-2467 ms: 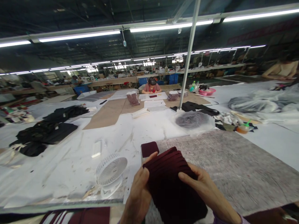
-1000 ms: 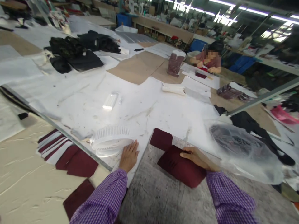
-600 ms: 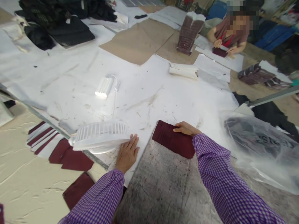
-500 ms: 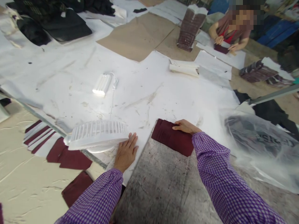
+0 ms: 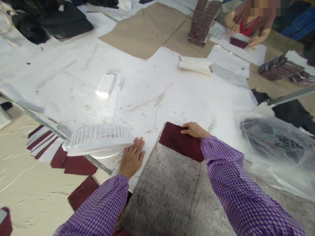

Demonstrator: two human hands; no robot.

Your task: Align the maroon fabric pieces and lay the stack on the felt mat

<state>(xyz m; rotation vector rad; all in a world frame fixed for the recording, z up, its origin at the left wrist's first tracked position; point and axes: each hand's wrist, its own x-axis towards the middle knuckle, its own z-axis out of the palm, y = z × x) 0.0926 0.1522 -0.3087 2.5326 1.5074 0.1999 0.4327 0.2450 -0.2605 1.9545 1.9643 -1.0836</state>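
Several maroon fabric pieces (image 5: 178, 141), pinched by the right hand (image 5: 196, 130), should stay evenly aligned; the left hand (image 5: 132, 158) lies spread.

This looks like a workshop for cloth goods: a broad, white-covered table (image 5: 137, 95) carries brown sheets (image 5: 137, 32), a worn grey sheet (image 5: 167, 190), dark cloth (image 5: 62, 24), a clear bag (image 5: 270, 147) with dark contents and a tall maroon stack (image 5: 203, 23), with flat maroon cloth (image 5: 180, 141) at the grey sheet's corner. Across the table a co-worker (image 5: 247, 28) has both hands at a small maroon block (image 5: 239, 42), near more bundles (image 5: 280, 69). Maroon and white strips (image 5: 43, 144) lie fanned out on a cream surface (image 5: 36, 200) alongside, and a white fan (image 5: 98, 139) stands near the table's edge.
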